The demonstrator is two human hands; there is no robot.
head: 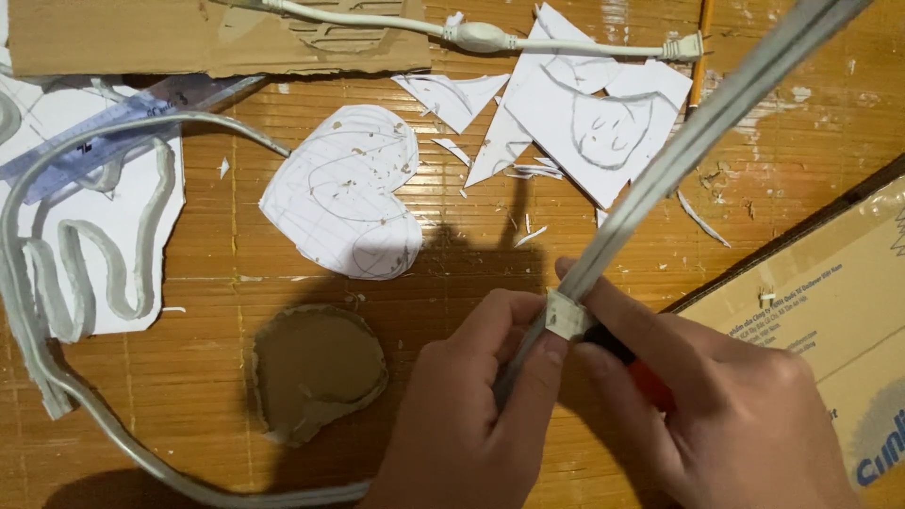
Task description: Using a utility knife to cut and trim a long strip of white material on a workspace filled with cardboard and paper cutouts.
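Observation:
My left hand (476, 415) pinches a long grey flexible strip (688, 141) near its white end cap (566, 316). The strip runs up to the top right and also loops round the left side of the floor (28, 311). My right hand (716, 415) grips a tool with a red and black handle (646, 377) and presses against the strip at the cap; the tool's tip is hidden. A brown cardboard heart (316, 372) lies left of my left hand. Above it rests a white paper heart (344, 193) with pencil lines.
White paper offcuts (584, 104) with pencil marks lie at top centre. A white power cord (481, 36) crosses a cardboard sheet (141, 38) at the top. A cardboard box (830, 292) sits at right. A paper template with a wavy strip (94, 245) lies at left, a ruler (123, 118) above it.

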